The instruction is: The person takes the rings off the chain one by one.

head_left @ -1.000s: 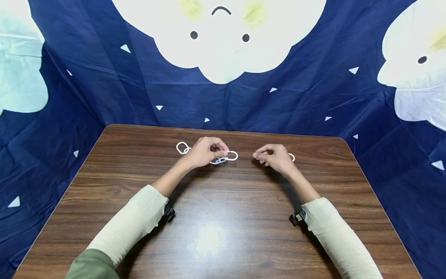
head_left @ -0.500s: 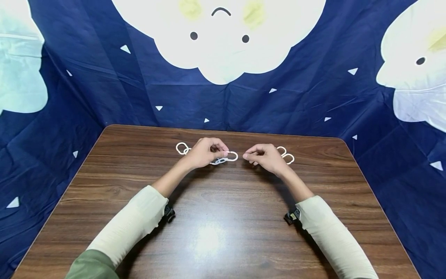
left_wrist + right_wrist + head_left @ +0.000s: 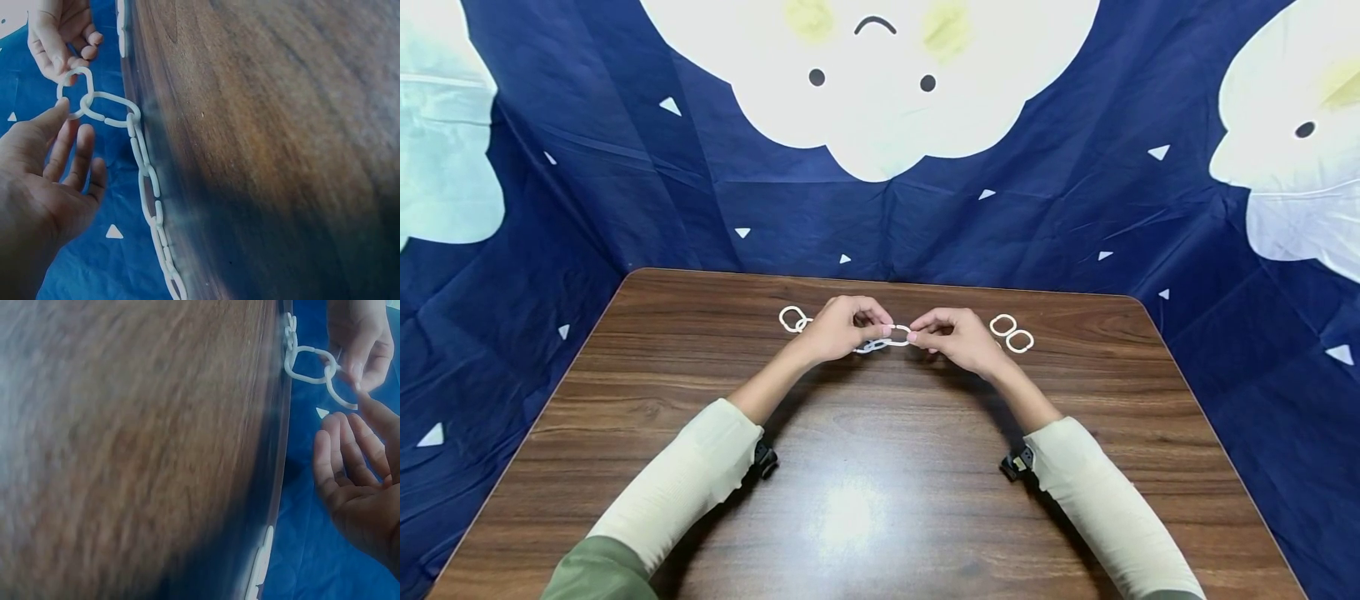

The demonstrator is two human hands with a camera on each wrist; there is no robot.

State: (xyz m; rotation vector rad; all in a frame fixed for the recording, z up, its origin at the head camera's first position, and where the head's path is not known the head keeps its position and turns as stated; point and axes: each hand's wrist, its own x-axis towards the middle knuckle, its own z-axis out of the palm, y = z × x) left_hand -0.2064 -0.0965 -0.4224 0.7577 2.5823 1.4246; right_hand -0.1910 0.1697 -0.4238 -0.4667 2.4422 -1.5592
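A white plastic chain [image 3: 145,150] of oval links lies along the far part of the table, partly hidden by my left hand in the head view. My left hand [image 3: 841,328] pinches the chain's raised end link [image 3: 899,343] between thumb and fingers. From the other side, my right hand [image 3: 957,340] has its thumb and index finger at the same link's right end and pinches it. In the left wrist view this link hooks through a neighbouring link [image 3: 115,97]. My right hand's remaining fingers [image 3: 334,450] are loosely bent and hold nothing.
Two loose white links [image 3: 1019,351] lie side by side right of my right hand. The brown wooden table [image 3: 880,433] ends at a far edge just beyond the hands. Behind it hangs a dark blue cloth [image 3: 700,208] with white clouds and triangles.
My right hand has moved left from near the loose links to the chain's end link and taken hold of it, uncovering both loose links. My left hand stays in place.
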